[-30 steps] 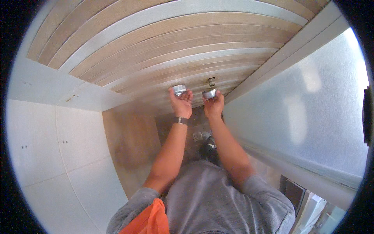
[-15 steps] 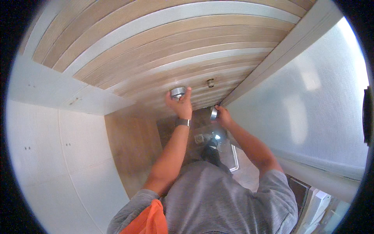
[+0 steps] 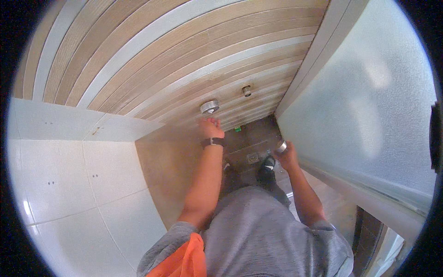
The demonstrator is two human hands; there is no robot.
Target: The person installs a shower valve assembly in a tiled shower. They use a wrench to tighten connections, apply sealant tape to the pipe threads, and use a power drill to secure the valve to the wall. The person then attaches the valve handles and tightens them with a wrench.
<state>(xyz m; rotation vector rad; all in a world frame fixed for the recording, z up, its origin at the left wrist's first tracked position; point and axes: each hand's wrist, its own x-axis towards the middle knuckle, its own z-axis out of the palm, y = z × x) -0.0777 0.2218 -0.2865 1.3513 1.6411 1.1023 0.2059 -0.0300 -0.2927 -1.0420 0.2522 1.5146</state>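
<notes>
A round silver fitting (image 3: 209,107) sits on the striped tile wall, with a lighter knob-like centre. Just below it is my left hand (image 3: 212,128), apart from the fitting, fingers loosely bent and nothing seen in them. Lower and to the right, my right hand (image 3: 288,158) grips a round silver cover (image 3: 281,147) much like the one on the wall. A short metal pipe stub (image 3: 247,91) pokes out of a hole in the wall, to the right of the fitting.
A frosted glass panel (image 3: 355,101) stands close on my right. White tiles (image 3: 55,175) cover the left side. On the dark floor are a square drain (image 3: 253,158), a small green object (image 3: 237,129) by the wall and my shoe (image 3: 267,164).
My left hand has let go of the fitting on the wall and dropped a little below it. My right hand has moved down and to the right, away from the wall, with the silver cover.
</notes>
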